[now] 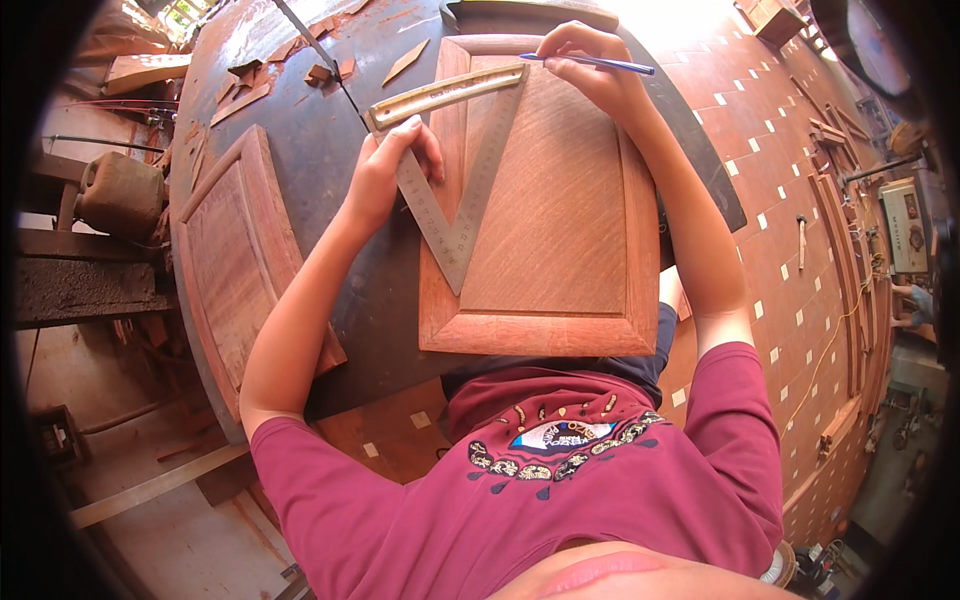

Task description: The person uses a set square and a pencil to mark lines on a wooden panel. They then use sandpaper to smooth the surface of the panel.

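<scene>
A reddish-brown wooden panel door (560, 190) with a raised frame lies in front of me on a dark tabletop (370, 290), its near edge close to my lap. Across its upper left part rests a metal triangle square (456, 258), its brass-coloured thick edge at the far side and its point toward me. My left hand (385, 170) grips the square near the left end of that edge, fingers curled over it. Near the square's far right corner, my right hand (597, 72) pinches a blue pen (625, 67), its tip over the door's top rail.
A second panel door (240, 240) lies on the table's left side. Thin wood offcuts (405, 62) are scattered at the far side. On the left stands a brownish jug (122, 192). A hammer (801, 242) and long wood strips (842, 270) lie on the tiled floor to the right.
</scene>
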`<state>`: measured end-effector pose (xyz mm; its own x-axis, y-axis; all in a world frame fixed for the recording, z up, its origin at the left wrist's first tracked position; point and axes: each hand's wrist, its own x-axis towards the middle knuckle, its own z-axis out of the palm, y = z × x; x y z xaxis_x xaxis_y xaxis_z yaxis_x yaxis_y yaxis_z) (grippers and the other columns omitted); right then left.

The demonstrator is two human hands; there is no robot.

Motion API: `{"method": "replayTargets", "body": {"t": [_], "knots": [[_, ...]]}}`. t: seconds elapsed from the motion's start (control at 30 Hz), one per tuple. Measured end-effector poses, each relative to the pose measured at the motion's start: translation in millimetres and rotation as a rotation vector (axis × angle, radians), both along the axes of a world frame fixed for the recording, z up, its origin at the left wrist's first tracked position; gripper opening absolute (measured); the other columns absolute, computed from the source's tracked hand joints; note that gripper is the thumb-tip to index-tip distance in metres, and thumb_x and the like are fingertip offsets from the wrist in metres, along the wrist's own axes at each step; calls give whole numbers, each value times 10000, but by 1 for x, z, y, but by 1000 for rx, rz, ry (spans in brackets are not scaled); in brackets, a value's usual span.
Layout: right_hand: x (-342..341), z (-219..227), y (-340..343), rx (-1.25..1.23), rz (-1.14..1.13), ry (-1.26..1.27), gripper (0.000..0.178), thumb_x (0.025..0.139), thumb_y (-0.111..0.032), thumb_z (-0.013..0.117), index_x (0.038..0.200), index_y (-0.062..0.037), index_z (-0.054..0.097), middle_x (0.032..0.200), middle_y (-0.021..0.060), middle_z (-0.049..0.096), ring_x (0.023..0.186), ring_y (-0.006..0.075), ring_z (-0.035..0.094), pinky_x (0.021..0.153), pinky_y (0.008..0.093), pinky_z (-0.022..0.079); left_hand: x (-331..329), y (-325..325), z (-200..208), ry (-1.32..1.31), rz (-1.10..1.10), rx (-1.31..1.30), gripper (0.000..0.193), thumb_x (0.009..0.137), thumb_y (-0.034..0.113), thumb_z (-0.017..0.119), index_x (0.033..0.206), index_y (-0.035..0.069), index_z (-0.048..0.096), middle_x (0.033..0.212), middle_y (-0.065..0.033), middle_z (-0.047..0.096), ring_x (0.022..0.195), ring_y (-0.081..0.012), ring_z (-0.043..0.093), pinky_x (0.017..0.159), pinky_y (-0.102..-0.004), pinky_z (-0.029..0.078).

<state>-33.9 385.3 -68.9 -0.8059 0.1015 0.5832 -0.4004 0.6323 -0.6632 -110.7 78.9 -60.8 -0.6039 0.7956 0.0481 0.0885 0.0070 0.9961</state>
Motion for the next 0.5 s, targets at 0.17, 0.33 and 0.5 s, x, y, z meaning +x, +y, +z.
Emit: {"method": "replayTargets", "body": {"t": [0.17, 0.33, 0.5], "knots": [[4, 7, -5, 94, 15, -13, 112, 862, -77, 651, 934, -13, 708, 918, 91, 701, 894, 180, 676, 850, 319, 551, -1, -1, -1, -45, 14, 2, 450, 1026, 284, 387, 723, 42, 615, 657, -71, 631, 629, -130, 552, 632, -272, 431], [6, 9, -9, 145, 42, 29, 96, 833, -87, 663, 894, -29, 708, 920, 71, 689, 878, 178, 664, 820, 308, 529, 1, 1, 0, -40, -2, 20, 448, 1026, 286, 391, 725, 43, 616, 657, -69, 631, 628, -126, 550, 627, -273, 429], [7, 12, -12, 150, 68, 34, 102, 829, -105, 671, 894, -36, 707, 905, 58, 687, 865, 173, 652, 817, 306, 520, -1, -1, -3, -47, 5, 11, 447, 1028, 289, 393, 729, 46, 620, 660, -67, 634, 626, -120, 543, 621, -270, 426]]}}
